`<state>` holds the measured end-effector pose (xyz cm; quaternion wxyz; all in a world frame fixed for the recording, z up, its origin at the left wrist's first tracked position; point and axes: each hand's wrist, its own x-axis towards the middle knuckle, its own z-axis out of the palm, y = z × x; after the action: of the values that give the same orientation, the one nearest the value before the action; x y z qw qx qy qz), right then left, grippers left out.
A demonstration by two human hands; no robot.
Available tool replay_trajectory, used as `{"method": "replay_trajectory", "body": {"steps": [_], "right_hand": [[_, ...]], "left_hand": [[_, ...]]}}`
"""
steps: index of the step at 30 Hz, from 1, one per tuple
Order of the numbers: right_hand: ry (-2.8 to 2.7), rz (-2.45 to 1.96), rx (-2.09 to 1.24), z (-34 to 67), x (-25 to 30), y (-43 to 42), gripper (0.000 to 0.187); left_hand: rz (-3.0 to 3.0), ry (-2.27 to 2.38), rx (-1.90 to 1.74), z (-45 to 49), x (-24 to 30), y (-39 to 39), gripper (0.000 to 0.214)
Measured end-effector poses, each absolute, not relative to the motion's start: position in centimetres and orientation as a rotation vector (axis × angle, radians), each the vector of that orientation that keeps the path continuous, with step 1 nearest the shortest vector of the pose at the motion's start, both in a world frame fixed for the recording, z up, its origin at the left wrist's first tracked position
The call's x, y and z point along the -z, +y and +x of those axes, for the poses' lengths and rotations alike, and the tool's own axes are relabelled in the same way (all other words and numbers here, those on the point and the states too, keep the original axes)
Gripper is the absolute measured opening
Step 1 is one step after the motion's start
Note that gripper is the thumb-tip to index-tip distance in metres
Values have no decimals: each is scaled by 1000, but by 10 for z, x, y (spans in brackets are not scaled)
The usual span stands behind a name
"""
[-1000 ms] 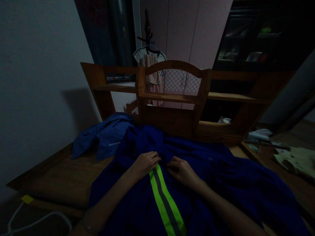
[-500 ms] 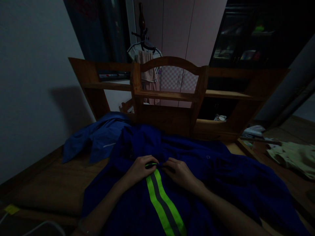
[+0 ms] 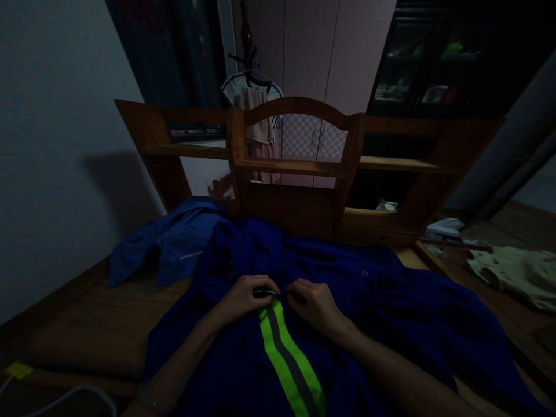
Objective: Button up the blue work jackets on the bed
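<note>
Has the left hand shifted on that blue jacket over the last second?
Yes. The left hand has curled its fingers over the top end of the reflective stripe, which it only touched beside before; the jacket itself lies where it did.

Two bare forearms, no sleeves visible. Left hand (image 3: 244,297) and right hand (image 3: 317,303) without gloves or rings. Thin bracelet-like band on left wrist (image 3: 150,399), dimly lit.

Probably bedroom: wooden headboard (image 3: 299,174), wardrobe (image 3: 321,52)
</note>
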<state>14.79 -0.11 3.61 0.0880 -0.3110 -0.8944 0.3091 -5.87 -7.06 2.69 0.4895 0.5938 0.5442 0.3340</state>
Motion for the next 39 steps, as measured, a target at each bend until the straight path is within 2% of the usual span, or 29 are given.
{"method": "replay_trajectory", "body": {"steps": [7,13,24,30,33,36,39], "right_hand": [[-2666,-918,-939,147,-31,-3,16],[-2605,-924,-978,148,-33,-1,17],[-2595,-1072,-974,150,-47,10,11],[-2845,-1293,-666,180,-58,49,38],[-2872,-1275,-656,199,-66,74,28],[-2794,-1153,-832,213,-66,92,13],[-2607,-1128,-982,220,-56,100,12]], "left_hand": [[1418,1359,-817,-49,-23,-72,22],[1518,1376,-898,-47,-20,-71,34],[1520,1534,-924,-44,-31,-68,17],[1455,1739,-853,-60,-35,-48,15],[1513,1705,-737,-68,-43,-28,17],[1663,1633,-685,-53,-52,-9,26],[1848,1554,-724,-19,-51,6,37]]}}
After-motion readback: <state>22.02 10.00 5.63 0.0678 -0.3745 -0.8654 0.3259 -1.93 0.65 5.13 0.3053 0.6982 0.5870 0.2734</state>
